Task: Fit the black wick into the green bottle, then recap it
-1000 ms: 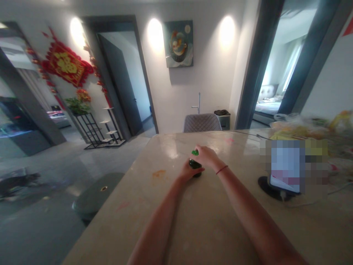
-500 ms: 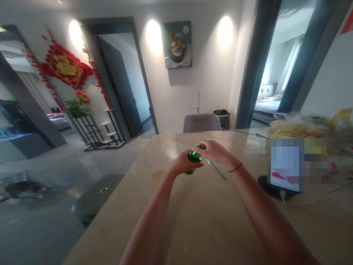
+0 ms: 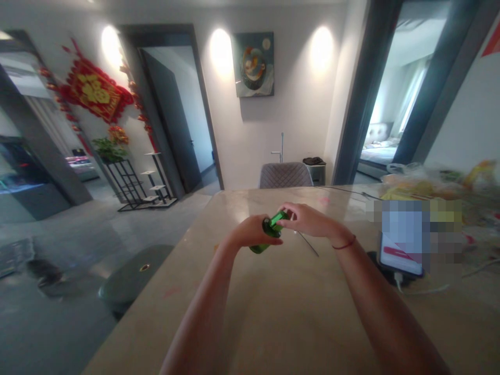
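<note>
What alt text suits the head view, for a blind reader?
Two bare hands hold a small green bottle over a beige table: the left hand grips its body, the right hand pinches its top end. A grey chair stands at the far end.

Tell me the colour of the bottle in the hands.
Green, glossy. The bottle shows best in the head view, in the left hand.

Both hands [image 3: 253, 233] [image 3: 308, 220] grip green bottle [image 3: 269, 232], apparently above table [image 3: 297, 312].
</note>
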Demonstrator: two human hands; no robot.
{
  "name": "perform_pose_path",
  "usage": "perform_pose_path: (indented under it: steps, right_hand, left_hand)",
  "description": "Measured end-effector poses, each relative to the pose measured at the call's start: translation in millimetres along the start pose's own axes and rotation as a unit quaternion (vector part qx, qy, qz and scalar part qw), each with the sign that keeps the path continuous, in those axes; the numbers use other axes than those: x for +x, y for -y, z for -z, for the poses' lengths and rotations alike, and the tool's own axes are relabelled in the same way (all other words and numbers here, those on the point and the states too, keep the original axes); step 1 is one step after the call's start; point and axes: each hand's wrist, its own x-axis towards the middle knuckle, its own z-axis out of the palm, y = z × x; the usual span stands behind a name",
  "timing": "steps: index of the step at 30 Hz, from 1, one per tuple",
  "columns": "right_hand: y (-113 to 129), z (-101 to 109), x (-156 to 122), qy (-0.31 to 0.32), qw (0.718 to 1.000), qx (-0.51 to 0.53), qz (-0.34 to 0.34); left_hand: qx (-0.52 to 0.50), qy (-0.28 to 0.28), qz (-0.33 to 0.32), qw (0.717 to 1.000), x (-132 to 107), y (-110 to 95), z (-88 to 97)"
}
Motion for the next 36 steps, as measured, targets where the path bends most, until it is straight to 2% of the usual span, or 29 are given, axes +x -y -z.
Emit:
perform_pose_path:
  steps: [3, 5, 8, 10, 13, 17, 23, 28, 34, 36]
  right_hand:
    - [1, 0, -4, 0.013, 0.999, 0.041, 0.030]
    - [3, -1, -4, -0.007, 0.996, 0.077, 0.034]
    - [6, -5, -1, -0.063, 0.995, 0.079, -0.011]
    - [6, -6, 3, -0.076, 0.995, 0.046, -0.046]
    - [5, -7, 5, -0.062, 0.997, 0.013, -0.046]
    - [4, -5, 0, -0.045, 0.998, 0.044, -0.005]
    - [3, 0, -2, -0.011, 0.997, 0.024, -0.076]
    - [4, 2, -1, 0.005, 0.999, 0.015, -0.031]
    - [3, 5, -7, 0.010, 0.997, 0.071, 0.030]
    - [2, 5, -7, 0.005, 0.996, 0.085, 0.021]
  left_hand:
    - [0.005, 0.001, 0.007, 1.000, -1, 0, 2.2]
    - [0.013, 0.000, 0.007, 1.000, -1, 0, 3.7]
    - [0.018, -0.008, -0.005, 1.000, -1, 0, 5.4]
    - [0.023, -0.012, -0.010, 1.000, -1, 0, 5.7]
    - [0.040, -0.010, -0.008, 0.999, -2, -1, 5.0]
    - [0.042, -0.008, -0.004, 0.999, -3, -1, 4.2]
    - [0.051, -0.005, -0.004, 0.999, -4, -5, 6.3]
    - [0.089, 0.016, 0.016, 0.996, -4, -10, 8.6]
    - [0.110, 0.047, 0.030, 0.992, -4, -13, 12.5]
    - [0.108, 0.044, 0.031, 0.993, -4, -13, 12.7]
